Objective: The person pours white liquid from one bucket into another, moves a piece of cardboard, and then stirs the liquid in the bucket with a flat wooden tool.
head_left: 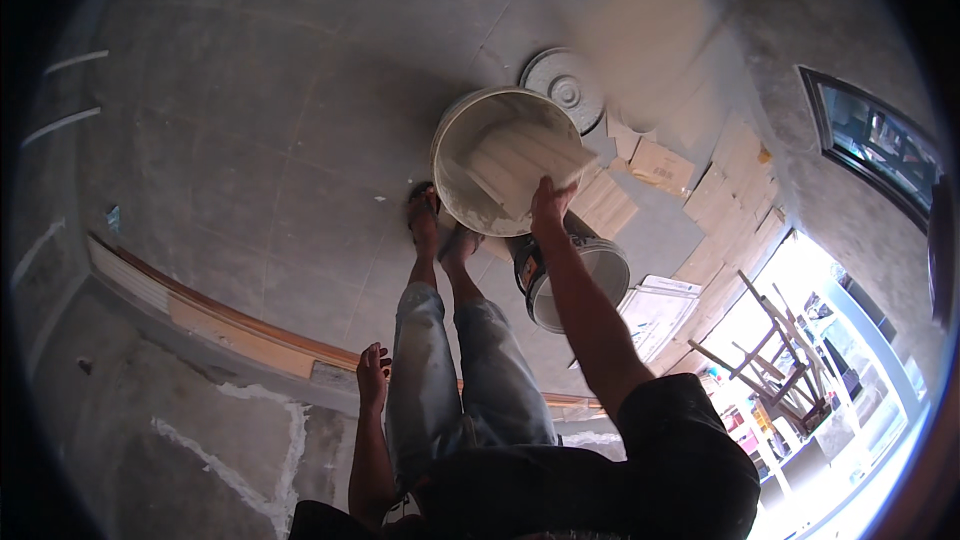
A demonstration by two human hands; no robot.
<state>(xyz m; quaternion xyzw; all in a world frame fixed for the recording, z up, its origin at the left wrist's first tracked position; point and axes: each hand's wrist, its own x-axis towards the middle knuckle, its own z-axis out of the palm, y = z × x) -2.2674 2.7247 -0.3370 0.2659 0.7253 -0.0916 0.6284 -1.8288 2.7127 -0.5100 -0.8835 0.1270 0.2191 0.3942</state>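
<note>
My right hand (552, 205) grips the near edge of a pale, ridged, roughly rectangular piece (525, 162). I cannot make out exactly what kind of thing it is. It lies across the opening of a large round pale tub (455, 202), tilted, one corner reaching past the rim on the right. The inside wall of the tub is smeared. My left hand (373, 375) hangs beside my left thigh with its fingers loosely apart, holding nothing. Close below my right hand, a smaller dark-sided bucket (540, 292) stands beside the tub, partly hidden by my forearm.
Behind the tub lies a round grey lid (562, 85). Flattened cardboard (660, 166) and wood-look boards (725, 195) cover the floor at right. White sheets (658, 315) lie nearer. Stacked wooden stools (785, 370) stand by the bright doorway. My feet (425, 215) are close to the tub.
</note>
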